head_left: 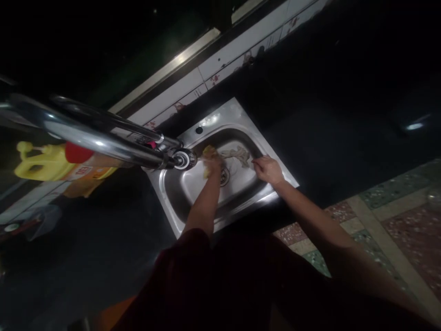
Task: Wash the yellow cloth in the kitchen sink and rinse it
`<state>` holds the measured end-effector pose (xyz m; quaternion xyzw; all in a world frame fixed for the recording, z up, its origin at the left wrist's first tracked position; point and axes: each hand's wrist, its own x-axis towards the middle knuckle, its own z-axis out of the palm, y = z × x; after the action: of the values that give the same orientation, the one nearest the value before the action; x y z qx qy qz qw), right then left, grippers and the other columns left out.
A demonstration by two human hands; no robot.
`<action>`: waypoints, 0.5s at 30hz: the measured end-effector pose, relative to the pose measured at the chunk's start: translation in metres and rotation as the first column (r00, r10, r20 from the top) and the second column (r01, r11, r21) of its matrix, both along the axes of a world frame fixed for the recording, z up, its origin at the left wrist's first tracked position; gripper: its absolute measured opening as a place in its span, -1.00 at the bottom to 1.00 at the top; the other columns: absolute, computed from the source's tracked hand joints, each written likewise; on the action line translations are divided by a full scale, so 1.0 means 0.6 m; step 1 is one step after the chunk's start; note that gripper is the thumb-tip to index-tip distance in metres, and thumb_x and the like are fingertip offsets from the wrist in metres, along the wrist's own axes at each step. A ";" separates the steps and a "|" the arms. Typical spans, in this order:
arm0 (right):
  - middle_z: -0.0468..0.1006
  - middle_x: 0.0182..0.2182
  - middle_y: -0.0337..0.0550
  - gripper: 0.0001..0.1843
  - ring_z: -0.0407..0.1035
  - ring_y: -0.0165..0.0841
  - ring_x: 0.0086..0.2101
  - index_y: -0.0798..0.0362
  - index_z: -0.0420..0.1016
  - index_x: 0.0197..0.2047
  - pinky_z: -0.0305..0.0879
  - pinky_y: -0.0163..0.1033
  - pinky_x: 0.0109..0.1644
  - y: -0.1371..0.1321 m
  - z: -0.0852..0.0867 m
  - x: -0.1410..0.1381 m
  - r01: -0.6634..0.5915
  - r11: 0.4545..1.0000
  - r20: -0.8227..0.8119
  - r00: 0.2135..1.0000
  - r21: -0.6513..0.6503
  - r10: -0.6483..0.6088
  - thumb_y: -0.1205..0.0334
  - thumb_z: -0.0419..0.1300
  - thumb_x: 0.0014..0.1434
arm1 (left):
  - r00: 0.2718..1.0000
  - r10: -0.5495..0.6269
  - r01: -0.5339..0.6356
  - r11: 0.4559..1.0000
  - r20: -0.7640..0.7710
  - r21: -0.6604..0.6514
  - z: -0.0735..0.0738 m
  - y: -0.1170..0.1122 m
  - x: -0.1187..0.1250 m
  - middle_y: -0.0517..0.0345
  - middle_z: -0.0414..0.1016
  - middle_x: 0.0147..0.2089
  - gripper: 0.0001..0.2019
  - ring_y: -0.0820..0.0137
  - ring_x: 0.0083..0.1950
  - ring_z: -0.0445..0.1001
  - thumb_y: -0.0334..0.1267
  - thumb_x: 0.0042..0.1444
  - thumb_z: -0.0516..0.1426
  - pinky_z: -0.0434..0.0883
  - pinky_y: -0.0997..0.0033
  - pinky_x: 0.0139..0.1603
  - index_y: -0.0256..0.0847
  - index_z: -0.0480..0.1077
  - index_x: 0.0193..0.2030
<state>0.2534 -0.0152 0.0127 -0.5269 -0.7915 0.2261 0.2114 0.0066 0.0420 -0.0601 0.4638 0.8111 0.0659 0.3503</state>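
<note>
A stainless steel sink [179, 188] is set in a dark counter. My left hand [212, 165] reaches into the basin and is closed on a yellow sponge [208, 151] near the back wall, just by the tap's spout [184, 159]. My right hand [268, 169] rests at the sink's right rim, fingers closed on the end of a pale, crumpled cloth [239, 155] that lies across the basin. The drain [224, 177] shows between my two hands.
A chrome tap arm [86, 135] crosses the left of the view. A yellow bottle with a red cap [51, 165] stands behind it. White tiles [206, 73] line the wall. The dark counter [344, 119] spreads right; patterned floor [396, 220] lies below.
</note>
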 end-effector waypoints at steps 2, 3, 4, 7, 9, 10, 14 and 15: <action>0.63 -0.36 -0.03 -0.62 0.49 -0.23 -0.29 0.12 0.69 -0.15 0.41 -0.16 -0.09 0.001 0.001 0.002 0.005 1.000 0.017 1.000 -0.022 -0.004 0.27 0.01 0.32 | 0.998 -0.025 0.025 1.000 0.062 -0.001 -0.014 0.031 0.089 -0.42 0.32 0.34 -0.61 0.03 0.40 0.27 -0.48 0.45 -0.10 0.16 -0.14 0.37 -0.53 0.35 0.29; 0.63 -0.36 -0.03 -0.63 0.48 -0.23 -0.29 0.11 0.68 -0.16 0.40 -0.16 -0.09 0.001 0.002 0.002 0.003 1.000 0.028 1.000 -0.029 -0.003 0.28 0.02 0.32 | 0.994 -0.047 0.047 0.999 0.099 0.007 -0.015 0.038 0.128 -0.41 0.30 0.36 -0.62 0.06 0.44 0.23 -0.46 0.44 -0.06 0.11 -0.10 0.43 -0.51 0.36 0.30; 0.63 -0.36 -0.03 -0.63 0.48 -0.23 -0.29 0.10 0.68 -0.17 0.40 -0.16 -0.10 0.002 0.002 0.003 0.000 1.000 0.039 0.999 -0.028 0.001 0.28 0.02 0.31 | 0.987 -0.087 0.085 0.996 0.136 0.016 -0.013 0.038 0.159 -0.41 0.28 0.38 -0.62 0.06 0.47 0.19 -0.43 0.43 0.02 0.06 -0.07 0.48 -0.50 0.36 0.31; 0.63 -0.36 -0.02 -0.62 0.48 -0.22 -0.29 0.10 0.68 -0.19 0.39 -0.16 -0.11 0.003 0.000 0.005 -0.012 1.000 0.054 0.998 0.006 0.012 0.27 0.00 0.32 | 0.903 -0.373 0.371 0.927 0.214 0.054 0.009 -0.012 0.202 -0.54 0.11 0.48 -0.41 -0.10 0.57 -0.01 -0.32 0.28 0.24 -0.07 -0.13 0.56 -0.54 0.28 0.39; 0.65 -0.34 -0.02 -0.62 0.48 -0.22 -0.28 0.10 0.67 -0.20 0.39 -0.15 -0.10 0.004 -0.001 0.006 -0.014 1.000 0.059 0.998 0.011 0.013 0.27 0.00 0.32 | 0.757 -0.597 0.595 0.798 0.267 0.097 0.028 -0.072 0.193 -0.46 0.07 0.52 -0.35 -0.09 0.60 -0.09 -0.31 0.20 0.30 -0.11 -0.11 0.60 -0.42 0.30 0.40; 0.65 -0.33 -0.01 -0.63 0.48 -0.22 -0.27 0.10 0.67 -0.20 0.40 -0.14 -0.09 0.004 -0.002 0.006 -0.011 1.000 0.060 0.998 0.003 0.010 0.28 0.00 0.32 | 0.673 -0.678 0.678 0.725 0.295 0.121 0.037 -0.103 0.180 -0.35 0.12 0.53 -0.39 -0.02 0.61 -0.06 -0.34 0.17 0.29 -0.09 -0.04 0.61 -0.31 0.37 0.37; 0.65 -0.33 0.00 -0.64 0.49 -0.21 -0.26 0.10 0.68 -0.17 0.41 -0.13 -0.07 0.005 -0.003 0.006 -0.014 0.999 0.053 0.998 -0.040 0.016 0.29 0.03 0.28 | 0.523 -0.780 0.800 0.589 0.344 0.117 0.064 -0.196 0.074 -0.11 0.36 0.43 -0.54 0.11 0.46 0.29 -0.47 0.10 0.25 0.16 0.11 0.53 -0.06 0.58 0.14; 0.65 -0.33 0.00 -0.64 0.49 -0.21 -0.26 0.10 0.68 -0.17 0.41 -0.13 -0.07 0.005 -0.002 0.007 -0.020 0.999 0.051 0.998 -0.044 0.022 0.29 0.03 0.28 | 0.539 -0.775 0.801 0.593 0.330 0.085 0.070 -0.210 0.035 -0.14 0.39 0.40 -0.54 0.07 0.42 0.35 -0.47 0.08 0.24 0.21 0.07 0.50 -0.07 0.60 0.12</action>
<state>0.2573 -0.0123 0.0113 -0.5288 -0.7971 0.2316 0.1770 0.0279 -0.0839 -0.0182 0.7467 0.4455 -0.0526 0.4912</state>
